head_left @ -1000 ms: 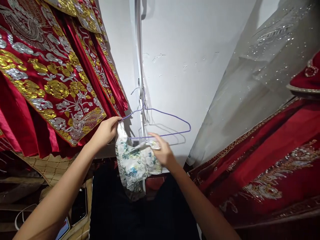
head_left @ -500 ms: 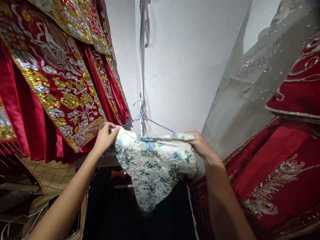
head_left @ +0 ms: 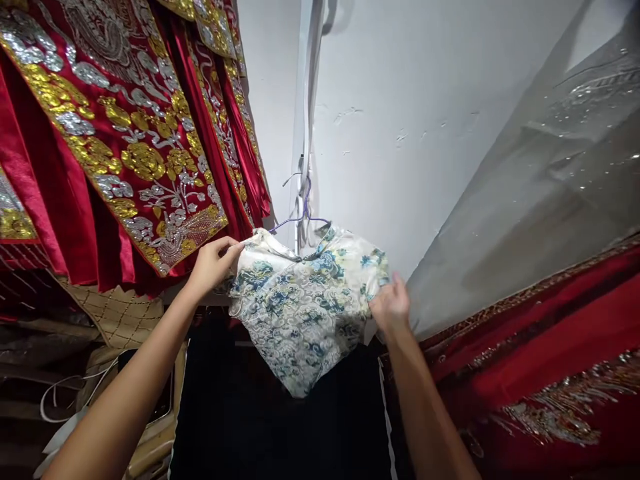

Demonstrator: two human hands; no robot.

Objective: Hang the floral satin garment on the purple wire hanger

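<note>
A short-sleeved blouse (head_left: pixel 305 313) with a white, blue and green floral pattern hangs in front of me on a thin purple hanger (head_left: pixel 306 212). Its collar is at the top, and the lower part tapers to a point over my dark clothing. My left hand (head_left: pixel 216 267) pinches the cloth at the left shoulder between thumb and fingers. At the opposite sleeve, my right hand (head_left: pixel 391 305) grips the cuff, some of its fingers pointing upward and slightly blurred. Most of the hanger's arms are hidden inside the blouse.
Red garments (head_left: pixel 150 160) with gold and silver sequins hang at left. On the right are sheer sparkling fabric (head_left: pixel 500 200) and a red beaded garment (head_left: pixel 550 373). A white upright rail (head_left: pixel 309 100) runs along the pale wall. A white cable (head_left: pixel 55 400) lies lower left.
The blouse has opened out, showing its front and collar on the hanger. My right hand has moved from the shoulder down to the sleeve; the left still pinches its shoulder.
</note>
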